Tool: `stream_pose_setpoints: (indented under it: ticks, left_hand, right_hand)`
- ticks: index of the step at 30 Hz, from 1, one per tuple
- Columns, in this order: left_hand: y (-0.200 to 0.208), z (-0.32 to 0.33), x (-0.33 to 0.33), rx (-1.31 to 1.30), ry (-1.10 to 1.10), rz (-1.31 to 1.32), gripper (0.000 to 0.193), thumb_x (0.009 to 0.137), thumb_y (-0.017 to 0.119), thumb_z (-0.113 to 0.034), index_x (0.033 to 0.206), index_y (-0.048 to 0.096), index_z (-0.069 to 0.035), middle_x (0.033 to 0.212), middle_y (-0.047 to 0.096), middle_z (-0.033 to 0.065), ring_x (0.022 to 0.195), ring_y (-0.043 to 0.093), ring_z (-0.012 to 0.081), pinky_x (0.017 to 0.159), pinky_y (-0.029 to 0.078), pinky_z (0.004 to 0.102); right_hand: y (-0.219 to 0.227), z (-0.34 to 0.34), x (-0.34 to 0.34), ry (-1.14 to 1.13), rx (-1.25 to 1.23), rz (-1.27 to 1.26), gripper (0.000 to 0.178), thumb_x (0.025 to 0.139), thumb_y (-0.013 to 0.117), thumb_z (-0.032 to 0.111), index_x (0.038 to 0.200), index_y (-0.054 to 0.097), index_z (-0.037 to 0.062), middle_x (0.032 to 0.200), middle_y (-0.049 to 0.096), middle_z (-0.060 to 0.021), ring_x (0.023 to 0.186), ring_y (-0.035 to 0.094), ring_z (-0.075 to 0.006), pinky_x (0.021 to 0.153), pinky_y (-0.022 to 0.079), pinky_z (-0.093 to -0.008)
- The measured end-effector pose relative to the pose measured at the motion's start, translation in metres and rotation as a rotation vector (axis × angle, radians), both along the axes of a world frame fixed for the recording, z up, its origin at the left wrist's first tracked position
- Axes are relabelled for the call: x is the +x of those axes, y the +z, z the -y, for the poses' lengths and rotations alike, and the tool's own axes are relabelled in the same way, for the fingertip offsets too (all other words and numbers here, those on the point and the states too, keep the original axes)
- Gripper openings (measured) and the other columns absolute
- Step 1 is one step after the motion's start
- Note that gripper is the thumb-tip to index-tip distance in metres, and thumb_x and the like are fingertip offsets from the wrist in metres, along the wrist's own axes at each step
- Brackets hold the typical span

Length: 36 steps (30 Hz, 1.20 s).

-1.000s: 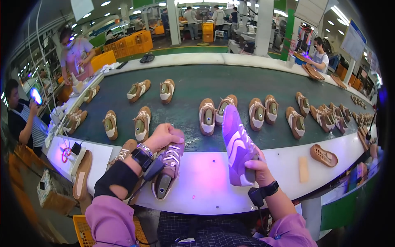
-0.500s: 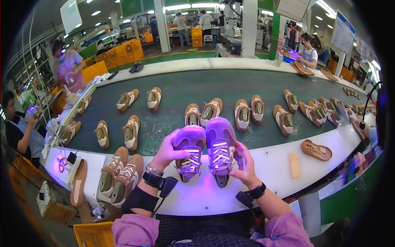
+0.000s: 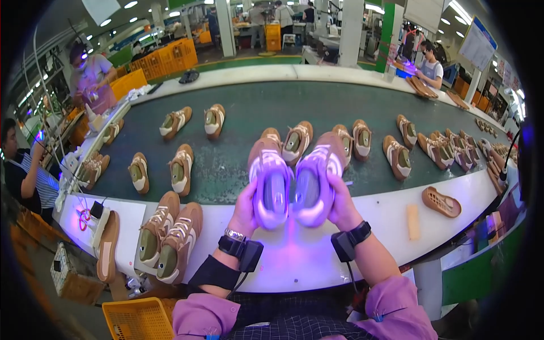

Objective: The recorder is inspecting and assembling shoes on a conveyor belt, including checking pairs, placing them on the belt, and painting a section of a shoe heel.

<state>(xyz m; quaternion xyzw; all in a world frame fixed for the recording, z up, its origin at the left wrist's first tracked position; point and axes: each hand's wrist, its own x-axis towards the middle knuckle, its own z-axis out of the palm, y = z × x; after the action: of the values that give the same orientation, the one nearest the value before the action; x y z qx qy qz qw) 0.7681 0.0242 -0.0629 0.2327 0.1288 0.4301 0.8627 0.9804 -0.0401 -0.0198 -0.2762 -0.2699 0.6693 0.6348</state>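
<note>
A brown-and-white sneaker (image 3: 265, 156) is in my left hand (image 3: 245, 209), which grips its outer side. My right hand (image 3: 343, 205) is closed round the outer side of a matching sneaker (image 3: 326, 153). Both are held side by side above the white table edge (image 3: 294, 266), heels toward me, toes pointing away. Purple light falls on their heels and openings, where a smooth insert shows inside each. Most of my fingers are hidden beneath the shoes. To the left stand two more laced sneakers, one (image 3: 152, 229) beside the other (image 3: 182, 241), with olive inserts.
A green conveyor belt (image 3: 238, 122) carries several similar sneakers, clustered toward the right. Brown soles lie at left (image 3: 107, 246) and right (image 3: 441, 202), with a beige block (image 3: 413, 222) near the latter. A yellow basket (image 3: 136, 317) sits low at left. Co-workers sit or stand beyond the belt.
The two sneakers have tilted from soles-away, laces facing me to toes pointing forward, so their heels and openings now face me. Both hands have shifted lower on their sides.
</note>
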Motion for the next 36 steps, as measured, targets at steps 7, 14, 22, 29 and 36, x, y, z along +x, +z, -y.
stream_pose_setpoints:
  ticks: [7,14,22,29,36]
  left_hand:
    - [-0.01,0.009,-0.003,-0.193,0.211,0.076,0.041,0.09,0.056,-0.022,0.126,0.046,-0.006,0.122,0.056,0.0079,0.112,0.055,0.0226,0.095,0.047,0.0414]
    - [-0.018,0.013,0.006,-0.242,0.306,0.033,0.042,0.087,0.061,-0.02,0.125,0.046,-0.007,0.122,0.055,0.0073,0.113,0.053,0.0227,0.098,0.045,0.0427]
    - [-0.023,0.016,0.01,-0.215,0.327,0.068,0.044,0.089,0.061,-0.022,0.125,0.044,-0.006,0.122,0.054,0.0083,0.113,0.053,0.0225,0.098,0.045,0.0416]
    - [-0.022,0.018,0.011,-0.238,0.318,0.081,0.046,0.088,0.061,-0.022,0.127,0.043,-0.006,0.124,0.052,0.0088,0.115,0.051,0.0236,0.1,0.044,0.043]
    - [-0.023,0.019,0.013,-0.232,0.326,0.077,0.047,0.088,0.062,-0.022,0.128,0.042,-0.007,0.126,0.051,0.0092,0.117,0.05,0.0241,0.101,0.042,0.0443]
  right_hand:
    - [-0.009,0.004,-0.009,-0.203,-0.077,-0.108,0.049,0.09,0.054,0.035,0.128,0.043,0.0058,0.12,0.056,-0.0122,0.107,0.058,-0.0245,0.089,0.049,-0.0382]
    - [-0.031,0.009,-0.009,-0.176,-0.145,-0.122,0.047,0.089,0.057,0.035,0.12,0.046,0.0019,0.108,0.061,-0.0131,0.082,0.062,-0.0206,0.062,0.052,-0.0276]
    - [-0.033,0.013,-0.011,-0.226,-0.137,-0.104,0.045,0.089,0.057,0.036,0.118,0.047,0.0026,0.108,0.061,-0.0137,0.09,0.063,-0.0217,0.072,0.056,-0.0318]
    - [-0.032,0.016,-0.015,-0.258,-0.124,-0.085,0.043,0.09,0.055,0.036,0.118,0.048,0.0044,0.105,0.062,-0.0108,0.09,0.063,-0.0193,0.07,0.055,-0.0297]
    - [-0.035,0.015,-0.015,-0.28,-0.147,-0.1,0.041,0.09,0.055,0.037,0.117,0.05,0.0056,0.104,0.063,-0.009,0.085,0.063,-0.0169,0.065,0.052,-0.0272]
